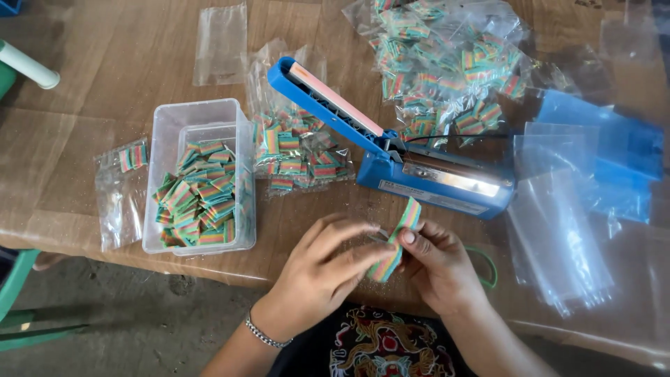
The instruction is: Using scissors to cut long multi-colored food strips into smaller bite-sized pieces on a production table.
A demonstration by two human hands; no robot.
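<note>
Head view: both hands, left hand (317, 269) and right hand (436, 269), pinch a striped candy strip (398, 241) at the bench's near edge, mid-handling; folding it needs steady fingertips.

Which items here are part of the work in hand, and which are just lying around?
In use:
- left hand and right hand, both gripping a rainbow strip
- tub of cut rainbow pieces
- blue heat sealer, arm raised
- empty clear bags
- filled bags

Lying about:
- white tube, far left
- green chair
- green scissor handle, untouched
</note>
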